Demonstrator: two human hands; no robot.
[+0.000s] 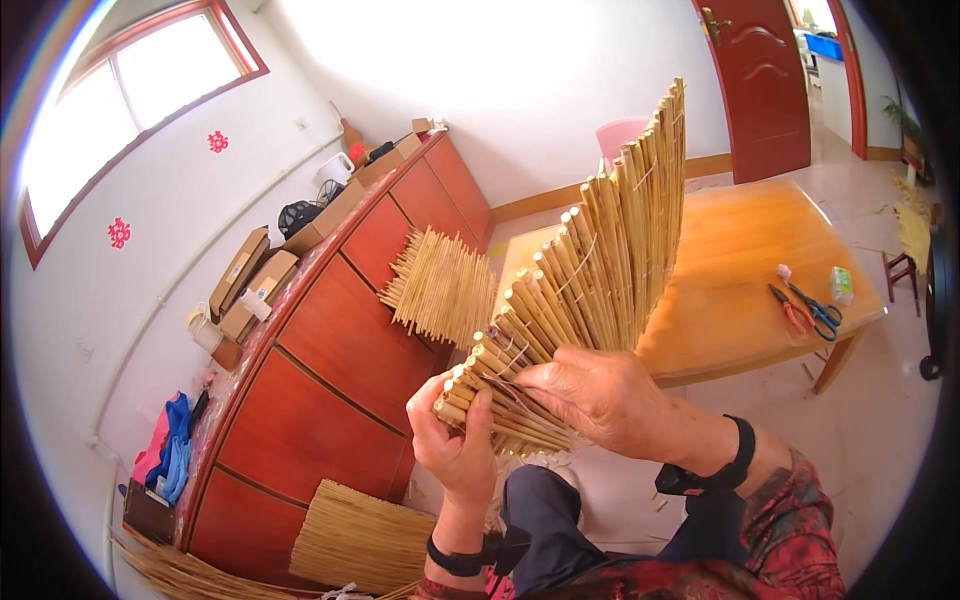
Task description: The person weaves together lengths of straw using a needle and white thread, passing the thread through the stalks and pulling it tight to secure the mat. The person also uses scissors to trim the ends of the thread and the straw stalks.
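Observation:
A mat of straw-coloured reed stalks (625, 250), bound side by side with thin ties, rises from my hands and curves toward the table. My left hand (455, 450) is closed around its near end, with the thumb pressed over the stalks. Just to the right, my right hand (610, 395) is closed with thumb and fingers together against the same mat's stalks. A thin brownish strip (512, 396) lies across the stalks at those fingertips. The strip's end and what the right fingers pinch are partly hidden.
On the wooden table (740, 240) lie orange-handled pliers (792, 314), teal-handled scissors (824, 318) and a small green-and-white pack (842, 286). Red cabinets (330, 350) run along the left, topped with boxes. Another reed stack (440, 290) is beyond the mat; a reed panel (365, 530) leans below.

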